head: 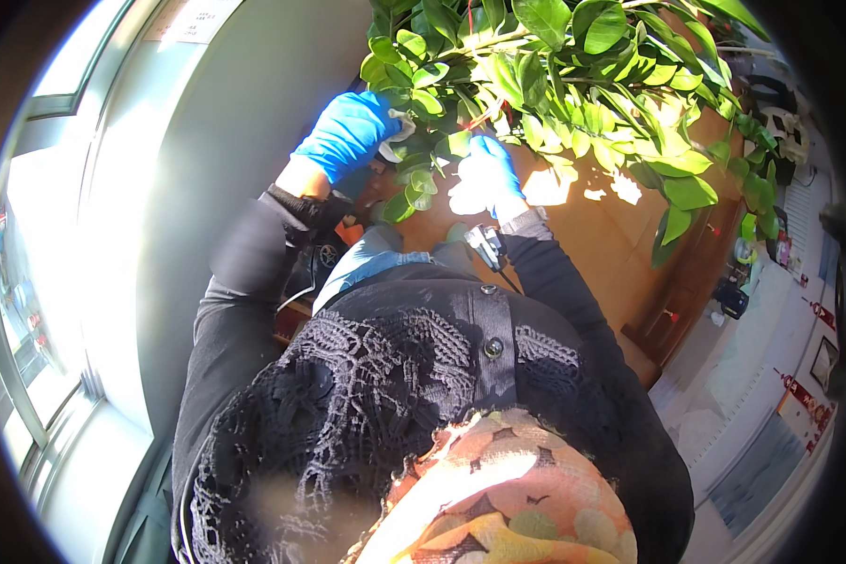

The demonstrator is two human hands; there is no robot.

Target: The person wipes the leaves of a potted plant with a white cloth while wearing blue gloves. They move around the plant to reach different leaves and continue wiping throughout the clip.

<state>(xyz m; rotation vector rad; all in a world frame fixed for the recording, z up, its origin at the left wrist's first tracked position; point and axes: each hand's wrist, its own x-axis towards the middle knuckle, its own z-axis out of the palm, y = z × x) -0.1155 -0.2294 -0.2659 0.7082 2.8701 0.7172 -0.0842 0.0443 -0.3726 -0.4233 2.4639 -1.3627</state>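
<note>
A large leafy plant with glossy green leaves (536,84), resembling a ZZ plant, spreads before me. My left hand (349,134), in a blue glove, pinches a crumpled white cloth (400,127) at the plant's left side. Close to the lower leaves is my right hand (499,169), gloved in the same blue. A glaring white patch beside its fingers looks like another white cloth (471,185); strong sun washes out its detail. A thin red tie (485,116) loops around the stems just above this hand. The plant's pot is hidden.
At left, a pale wall (254,92) adjoins a bright window (49,233). Brown wooden furniture with drawers (691,282) stands at right below drooping leaves. A black device with a cable (486,247) hangs by my right wrist. Farther right are objects including a dark container (732,299).
</note>
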